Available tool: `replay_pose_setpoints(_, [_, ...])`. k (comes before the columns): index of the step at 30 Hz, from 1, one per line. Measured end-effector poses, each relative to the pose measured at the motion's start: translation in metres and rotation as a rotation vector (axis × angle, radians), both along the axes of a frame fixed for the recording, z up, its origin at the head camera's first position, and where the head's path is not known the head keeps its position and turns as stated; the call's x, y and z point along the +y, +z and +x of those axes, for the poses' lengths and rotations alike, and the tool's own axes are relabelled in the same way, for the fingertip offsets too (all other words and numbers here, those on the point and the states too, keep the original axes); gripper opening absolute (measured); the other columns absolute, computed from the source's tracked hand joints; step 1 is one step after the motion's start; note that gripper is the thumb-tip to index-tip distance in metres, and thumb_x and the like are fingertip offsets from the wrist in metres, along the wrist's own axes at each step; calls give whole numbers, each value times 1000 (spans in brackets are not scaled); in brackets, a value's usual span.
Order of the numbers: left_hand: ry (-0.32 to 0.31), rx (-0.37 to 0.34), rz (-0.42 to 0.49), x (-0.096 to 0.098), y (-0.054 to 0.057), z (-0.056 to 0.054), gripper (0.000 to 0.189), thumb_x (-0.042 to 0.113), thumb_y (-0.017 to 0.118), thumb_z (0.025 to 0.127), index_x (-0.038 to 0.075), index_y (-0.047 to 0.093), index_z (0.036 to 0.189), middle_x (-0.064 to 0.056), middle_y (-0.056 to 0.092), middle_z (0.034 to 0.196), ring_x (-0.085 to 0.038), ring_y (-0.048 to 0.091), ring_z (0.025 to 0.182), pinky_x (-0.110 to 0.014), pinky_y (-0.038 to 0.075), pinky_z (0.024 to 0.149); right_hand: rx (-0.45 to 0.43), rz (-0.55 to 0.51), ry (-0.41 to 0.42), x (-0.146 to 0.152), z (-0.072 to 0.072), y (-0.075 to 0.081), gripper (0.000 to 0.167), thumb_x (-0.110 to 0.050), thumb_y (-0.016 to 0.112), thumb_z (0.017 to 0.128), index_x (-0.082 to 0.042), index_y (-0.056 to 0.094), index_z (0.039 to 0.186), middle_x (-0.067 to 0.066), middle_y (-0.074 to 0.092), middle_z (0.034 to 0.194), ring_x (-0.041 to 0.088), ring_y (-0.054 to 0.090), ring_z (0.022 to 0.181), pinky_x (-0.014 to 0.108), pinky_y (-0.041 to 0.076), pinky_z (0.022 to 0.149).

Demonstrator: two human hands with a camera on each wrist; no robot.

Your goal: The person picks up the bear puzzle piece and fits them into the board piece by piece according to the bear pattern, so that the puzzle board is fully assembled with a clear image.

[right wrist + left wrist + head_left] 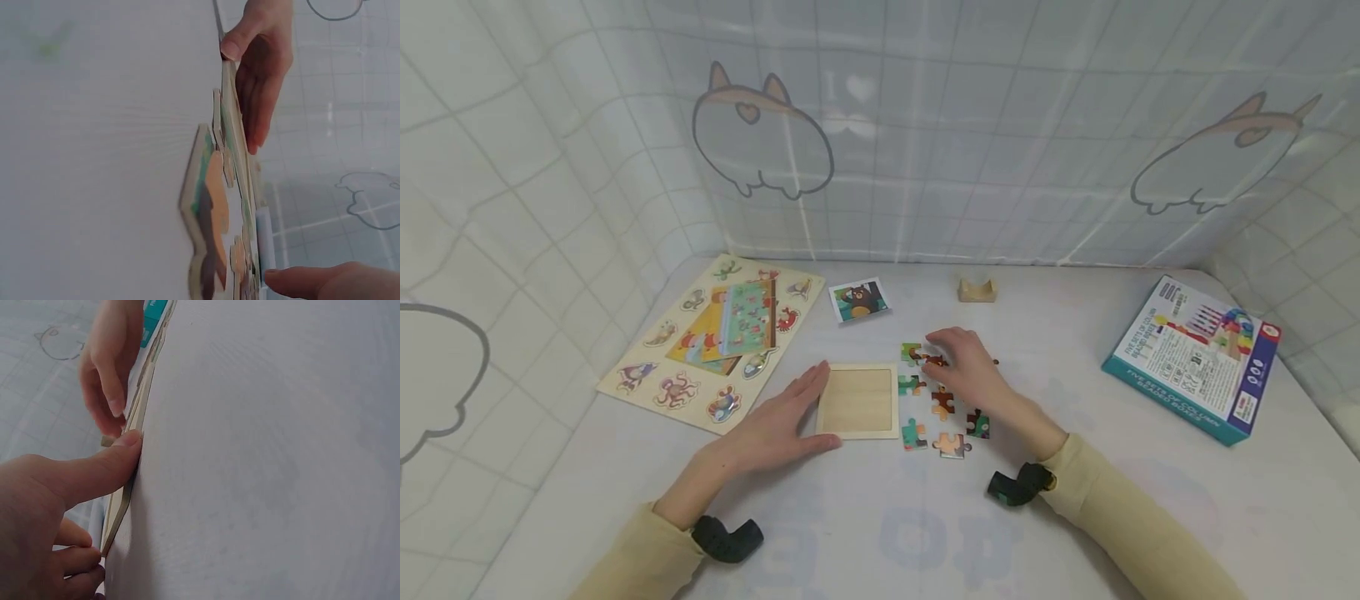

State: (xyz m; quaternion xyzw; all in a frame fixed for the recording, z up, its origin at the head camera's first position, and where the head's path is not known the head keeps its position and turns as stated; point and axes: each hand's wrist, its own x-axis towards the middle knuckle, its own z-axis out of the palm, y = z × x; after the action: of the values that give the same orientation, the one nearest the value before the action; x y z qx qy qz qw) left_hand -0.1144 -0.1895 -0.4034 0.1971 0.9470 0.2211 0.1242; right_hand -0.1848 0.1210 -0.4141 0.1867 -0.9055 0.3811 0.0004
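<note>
A square wooden puzzle tray (857, 402) with a bare inside lies on the table. My left hand (778, 423) rests along its left side, the thumb on the near edge and the fingers straight by the far corner. Jigsaw pieces lie to the right of the tray, among them a teal-and-orange one (914, 433), a peach one (952, 446) and a brown one (943, 403). Over the upper pieces hovers my right hand (968, 367), thumb and index finger apart near a green piece (912, 352). Its palm hides some pieces, and no held piece shows.
A picture card of a bear (859, 301) lies behind the tray. At the left is a sea-animal board (651, 385) with colourful pictures (751, 317) on it. A small notched wooden block (977, 290) stands at the back. A toy box (1195, 358) is at the right.
</note>
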Motion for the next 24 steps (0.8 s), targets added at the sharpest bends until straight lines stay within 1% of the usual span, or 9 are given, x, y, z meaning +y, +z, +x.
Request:
replay_pose_setpoints(4, [5,-1,-7,-1,0,0,105,62,68,86,9,17,161,-9,16,168,-32,18,153,-52,28,121,34,14,17,-8,-8,-3,42,-19,73,92,0,64,129,16,59,129,33,47,119,50,44,101])
replay_pose_setpoints(8, [4,-1,-11,-1,0,0,104,63,67,86,8,19,160,-9,17,167,-32,19,153,-51,28,121,61,22,21,-11,-12,-8,40,-21,74,91,-3,67,127,15,59,120,31,45,108,49,39,92])
replay_pose_setpoints(11, [3,-5,-14,0,1,0,104,64,67,86,8,19,160,-9,17,167,-31,19,153,-51,28,121,51,20,19,-10,-13,-11,37,-21,74,92,-5,68,126,14,58,116,28,44,103,48,35,89])
replay_pose_setpoints(18, [20,-1,-23,0,1,1,105,64,67,85,8,20,160,-9,17,167,-31,20,153,-50,28,121,50,28,15,-10,-12,-11,34,-20,70,94,-6,68,125,12,59,113,28,46,102,47,31,87])
replay_pose_setpoints(24, [20,8,-20,0,0,0,104,64,67,86,8,20,160,-8,18,167,-31,22,153,-50,29,120,50,55,-2,-10,-13,-11,33,-22,71,93,-6,69,122,10,59,109,27,47,101,45,31,85])
